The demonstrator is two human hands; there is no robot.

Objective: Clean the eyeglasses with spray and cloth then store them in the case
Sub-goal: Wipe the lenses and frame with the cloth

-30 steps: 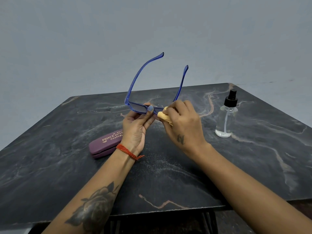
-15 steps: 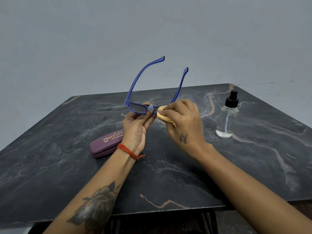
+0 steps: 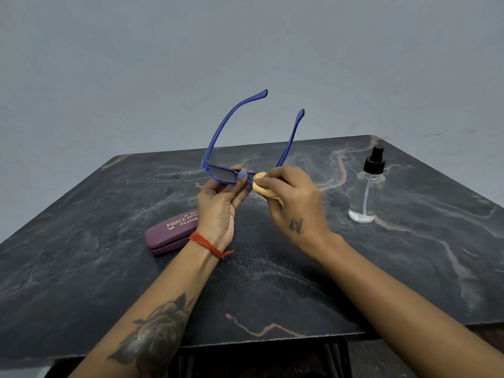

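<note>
Blue-framed eyeglasses [image 3: 218, 137] are held above the table, temples open and pointing up and away. My left hand [image 3: 219, 205] grips the frame at the bridge, thumb on the left lens's inner edge. My right hand [image 3: 291, 203] pinches a small yellow cloth [image 3: 260, 184] against the right lens, which the hand and cloth hide. A closed maroon glasses case [image 3: 169, 231] with gold lettering lies on the table behind my left wrist. A clear spray bottle [image 3: 366, 192] with a black nozzle stands upright to the right.
The dark marble-patterned table [image 3: 272, 282] ends in a front edge near my forearms and a back edge near the grey wall. Bare tabletop lies between the case, the bottle and the front edge.
My right hand has rubbed the cloth leftward along the right lens toward the bridge. The glasses have tilted a little, temples lower. Case and bottle have not moved.
</note>
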